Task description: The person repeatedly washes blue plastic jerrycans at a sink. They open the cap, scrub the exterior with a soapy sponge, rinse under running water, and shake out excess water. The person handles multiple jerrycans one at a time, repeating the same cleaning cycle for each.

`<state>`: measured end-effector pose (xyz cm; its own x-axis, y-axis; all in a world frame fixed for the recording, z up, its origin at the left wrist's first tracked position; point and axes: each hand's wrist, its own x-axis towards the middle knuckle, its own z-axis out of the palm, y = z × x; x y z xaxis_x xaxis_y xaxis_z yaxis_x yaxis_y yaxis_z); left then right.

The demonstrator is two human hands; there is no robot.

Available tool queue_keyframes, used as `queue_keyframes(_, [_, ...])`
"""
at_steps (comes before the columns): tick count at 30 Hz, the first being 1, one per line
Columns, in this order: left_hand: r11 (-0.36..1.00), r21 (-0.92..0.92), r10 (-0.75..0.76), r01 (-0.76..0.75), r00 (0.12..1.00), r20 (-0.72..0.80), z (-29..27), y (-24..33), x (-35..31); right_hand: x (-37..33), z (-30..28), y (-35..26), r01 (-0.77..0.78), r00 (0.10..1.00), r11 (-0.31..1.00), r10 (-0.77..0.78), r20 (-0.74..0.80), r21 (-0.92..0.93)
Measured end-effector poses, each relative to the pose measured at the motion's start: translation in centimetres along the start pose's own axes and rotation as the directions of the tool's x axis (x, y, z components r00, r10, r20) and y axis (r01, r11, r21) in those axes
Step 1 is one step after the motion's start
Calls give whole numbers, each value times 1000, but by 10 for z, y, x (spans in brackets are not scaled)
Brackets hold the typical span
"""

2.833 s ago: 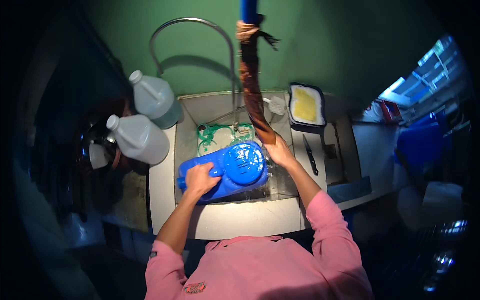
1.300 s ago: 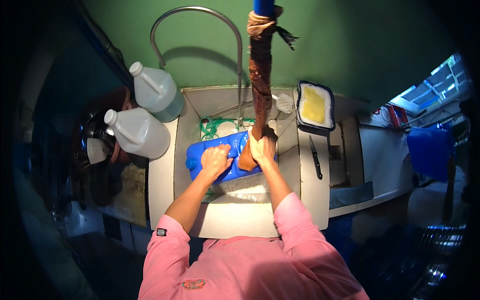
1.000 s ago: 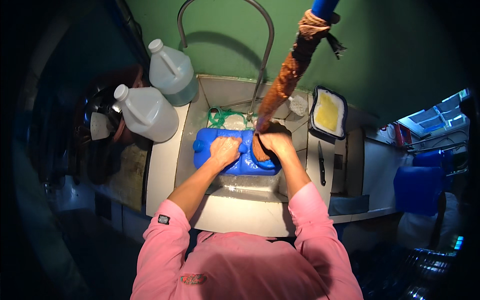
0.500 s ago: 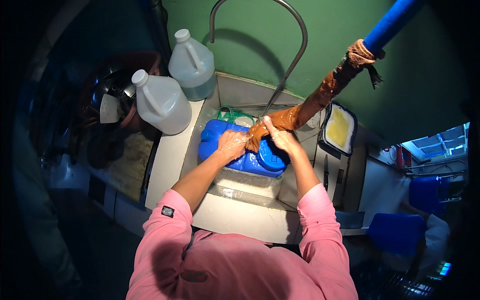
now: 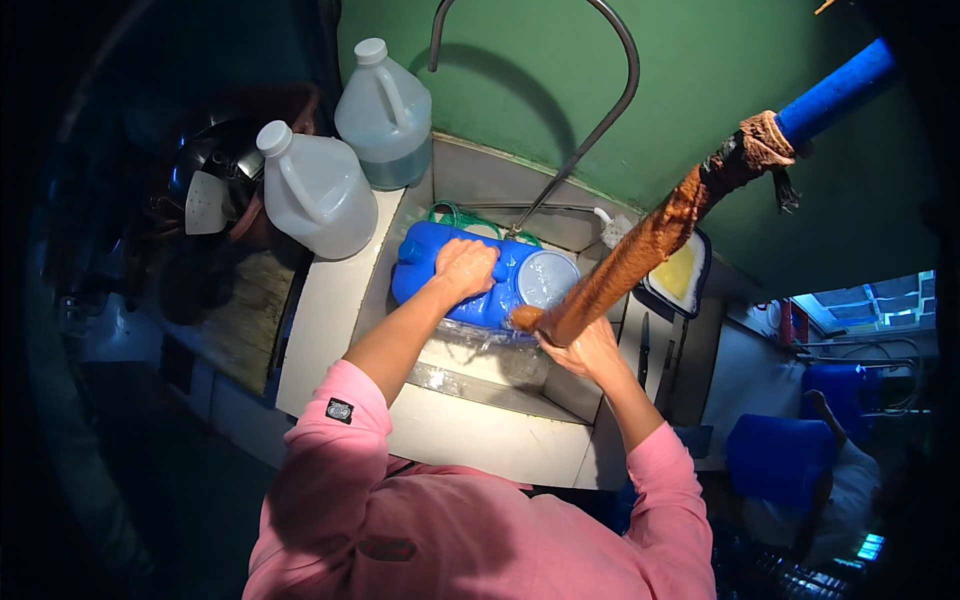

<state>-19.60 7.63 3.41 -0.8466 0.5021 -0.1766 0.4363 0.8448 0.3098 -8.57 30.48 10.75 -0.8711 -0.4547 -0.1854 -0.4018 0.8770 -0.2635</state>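
A wet blue plastic jug (image 5: 508,300) lies on its side in the tiled sink (image 5: 505,396). My left hand (image 5: 467,266) is closed around the jug's handle. The round end piece (image 5: 548,279) on the jug's right shines pale; I cannot tell if that is water or glare. A brown cloth sleeve (image 5: 640,262), tied to a blue pipe (image 5: 835,92), slants down from the upper right. Its lower end is gripped by my right hand (image 5: 588,352), beside the jug's near right corner. The sleeve partly hides that hand's fingers.
Two translucent jugs (image 5: 322,200) (image 5: 385,125) stand on the left ledge. A curved metal faucet (image 5: 625,90) rises behind the sink. On the right are a knife (image 5: 645,345) and a tub with a yellow sponge (image 5: 676,272). Farther right, a person (image 5: 845,490) is near blue containers.
My right hand has drawn the sleeve's end toward me and right, off the jug's round end piece. That piece looked blue before and pale now. My left hand stays on the jug.
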Motion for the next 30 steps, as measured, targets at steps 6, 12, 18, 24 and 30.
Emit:
queue_keyframes(6, [999,-46,30,-26,995,90,-4,8,-13,0,14,62,-494,861,831,509,9,257])
queue_keyframes(12, [971,-197,158,-136,982,101,-6,37,-19,83,40,50,-396,918,790,359,170,468])
queue_keyframes(18, [939,-277,104,-205,935,-338,-3,-23,-75,136,3,-19,-81,997,486,26,79,870])
queue_keyframes(24, [878,-462,98,-126,992,-85,6,-63,-83,146,-37,-85,96,991,710,-131,-3,698])
queue_keyframes(30, [924,-230,-293,306,952,91,-19,-53,-80,153,-61,-100,-49,943,858,-129,307,511])
